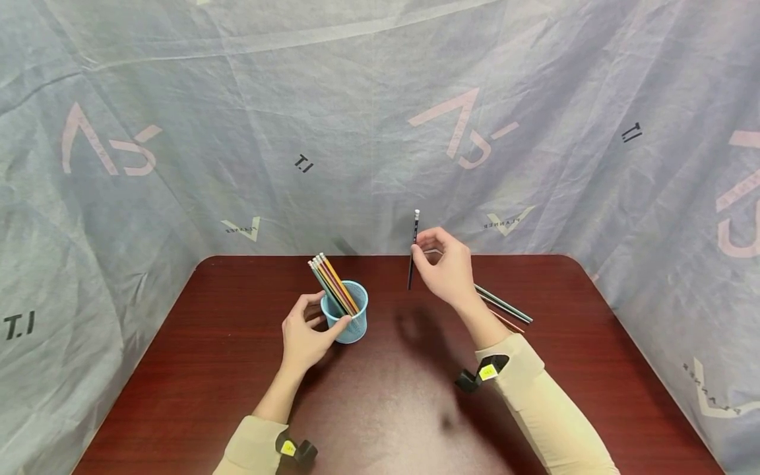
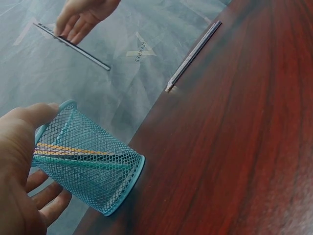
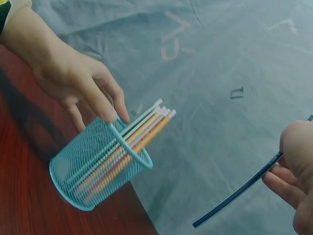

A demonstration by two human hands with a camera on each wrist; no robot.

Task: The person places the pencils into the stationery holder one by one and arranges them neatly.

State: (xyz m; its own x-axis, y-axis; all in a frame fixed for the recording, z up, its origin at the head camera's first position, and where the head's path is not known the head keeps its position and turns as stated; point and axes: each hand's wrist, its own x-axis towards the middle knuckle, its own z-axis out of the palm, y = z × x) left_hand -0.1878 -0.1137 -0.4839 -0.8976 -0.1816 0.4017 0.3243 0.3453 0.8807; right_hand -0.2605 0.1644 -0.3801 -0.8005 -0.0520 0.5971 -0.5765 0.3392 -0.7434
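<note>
Nearest me, my left hand (image 1: 304, 333) curls round the blue mesh pencil cup (image 1: 351, 321), thumb and fingers on its rim and wall; the cup stands on the dark red table (image 1: 237, 369) with a bunch of pencils (image 1: 331, 282) leaning out of it; my right hand (image 1: 446, 267) pinches a black pencil (image 1: 413, 247) upright above the table's far edge; behind that wrist, loose pencils (image 1: 505, 307) lie on the table; a grey printed sheet (image 1: 356, 99) hangs all round.
</note>
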